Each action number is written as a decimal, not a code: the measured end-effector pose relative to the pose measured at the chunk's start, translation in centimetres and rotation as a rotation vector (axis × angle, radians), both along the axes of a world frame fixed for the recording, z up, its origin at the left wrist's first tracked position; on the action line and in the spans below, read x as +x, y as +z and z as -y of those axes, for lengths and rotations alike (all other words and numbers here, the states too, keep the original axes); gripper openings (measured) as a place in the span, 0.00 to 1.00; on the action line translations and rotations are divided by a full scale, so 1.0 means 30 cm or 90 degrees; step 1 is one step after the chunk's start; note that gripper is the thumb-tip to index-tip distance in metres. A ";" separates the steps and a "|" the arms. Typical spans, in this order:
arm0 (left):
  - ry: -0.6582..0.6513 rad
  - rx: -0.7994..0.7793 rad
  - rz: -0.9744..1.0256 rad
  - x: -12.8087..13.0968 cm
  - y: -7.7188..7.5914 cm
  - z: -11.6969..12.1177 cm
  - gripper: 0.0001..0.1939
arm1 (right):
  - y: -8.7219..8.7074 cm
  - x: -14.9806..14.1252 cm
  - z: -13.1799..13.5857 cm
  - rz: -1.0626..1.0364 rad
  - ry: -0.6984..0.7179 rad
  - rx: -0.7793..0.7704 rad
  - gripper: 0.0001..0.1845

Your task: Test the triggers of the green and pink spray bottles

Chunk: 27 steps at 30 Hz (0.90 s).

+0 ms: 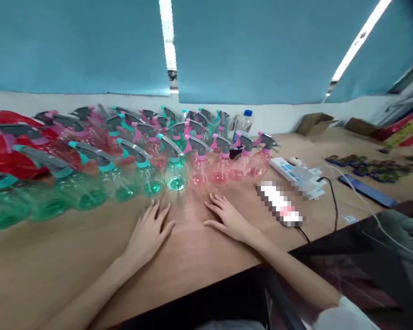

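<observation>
"What's on the table (89,284)?"

"Rows of spray bottles (176,178), upright, long axes vertical, nozzles aimed back and left."

"And the hands?"

"Both open, palms down, gripping nothing: the left hand (149,233) just short of a green bottle (152,182), the right hand (227,221) just short of a pink bottle (220,172)."

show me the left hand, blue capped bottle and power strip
left hand (147,233), head view, back of the hand
blue-capped bottle (248,113), head view, blue cap
power strip (281,167), head view, white casing
</observation>
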<state>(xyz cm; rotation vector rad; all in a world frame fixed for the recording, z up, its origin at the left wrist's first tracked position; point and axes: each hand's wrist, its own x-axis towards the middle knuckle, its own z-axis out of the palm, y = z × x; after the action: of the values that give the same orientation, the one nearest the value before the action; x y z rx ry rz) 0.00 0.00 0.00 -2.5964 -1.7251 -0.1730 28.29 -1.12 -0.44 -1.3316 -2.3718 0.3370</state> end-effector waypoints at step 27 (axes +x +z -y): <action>-0.229 0.100 0.065 0.323 -0.027 -0.038 0.29 | -0.059 0.555 0.226 -0.086 -0.348 0.260 0.10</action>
<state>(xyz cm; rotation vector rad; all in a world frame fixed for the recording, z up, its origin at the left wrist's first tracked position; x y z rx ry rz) 9.69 1.14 -0.81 -2.7933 -1.1929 -0.4341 44.94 -7.90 -2.21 -1.6078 -1.7461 -0.2018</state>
